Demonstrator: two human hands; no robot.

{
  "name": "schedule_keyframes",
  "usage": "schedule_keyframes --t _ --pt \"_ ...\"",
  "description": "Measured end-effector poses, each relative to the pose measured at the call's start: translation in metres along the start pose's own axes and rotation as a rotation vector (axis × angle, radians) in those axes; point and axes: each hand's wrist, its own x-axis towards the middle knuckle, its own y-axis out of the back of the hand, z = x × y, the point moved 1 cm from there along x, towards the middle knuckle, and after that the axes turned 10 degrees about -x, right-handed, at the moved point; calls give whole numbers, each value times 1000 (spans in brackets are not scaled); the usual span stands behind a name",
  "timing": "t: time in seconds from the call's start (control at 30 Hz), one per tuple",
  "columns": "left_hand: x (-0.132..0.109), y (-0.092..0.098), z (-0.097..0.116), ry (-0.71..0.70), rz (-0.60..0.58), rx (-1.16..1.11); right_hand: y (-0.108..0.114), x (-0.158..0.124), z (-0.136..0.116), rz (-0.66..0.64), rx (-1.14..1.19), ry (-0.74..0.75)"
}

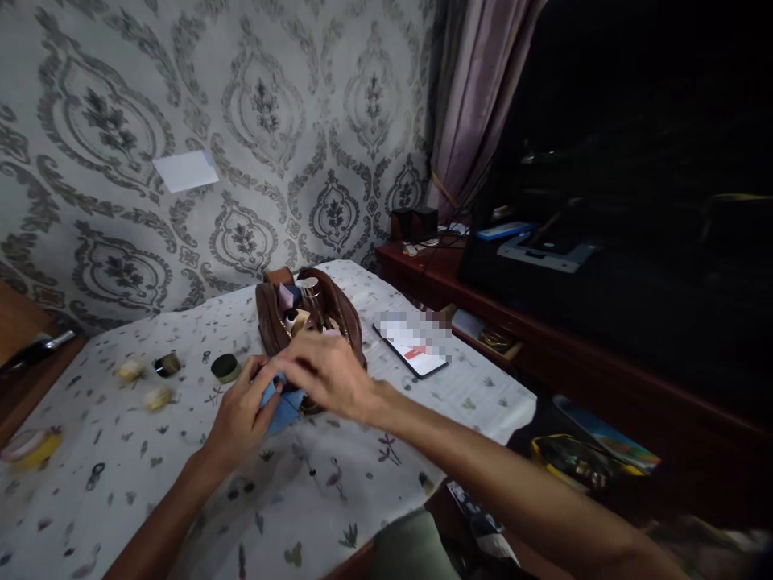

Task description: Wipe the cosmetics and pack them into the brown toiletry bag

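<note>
My left hand [241, 415] is closed on a blue cloth [285, 411], which hangs below its fingers over the patterned table cover. My right hand [329, 374] reaches across, its bent fingertips meeting the left fingers at the top of the cloth. Whatever lies between those fingertips is hidden. Right behind the hands stands an open brown toiletry bag [274, 322], filled with small bottles, a silver-capped container [310, 292] and other cosmetics. A round jar with a dark lid [225, 368] sits just left of my left hand.
Several small pots, including a yellowish one [158, 398] and a black-lidded one [167, 365], stand on the left. A yellow-and-white container [31, 448] is nearer. A phone [414, 350] lies right of the bag. Beyond the table's right edge are a dark red desk [416, 274] and open drawer [483, 332].
</note>
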Motion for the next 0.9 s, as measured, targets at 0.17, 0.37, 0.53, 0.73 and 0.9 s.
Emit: schedule_keyframes --t 0.17,0.37,0.53,0.73,0.9 --pt "-7 -1 -9 -3 27 -64 -35 -36 -16 -171 -64 168" --pt "-19 1 -26 171 21 13 -60 -36 -15 -461 -112 121" --pt "-34 10 -49 148 20 75 -75 -28 -16 -621 -141 51" --pt "-55 21 -84 149 19 139 -106 -17 -19 -635 -90 3" --pt "-64 22 -109 197 12 145 -139 -9 -19 -553 43 -128"
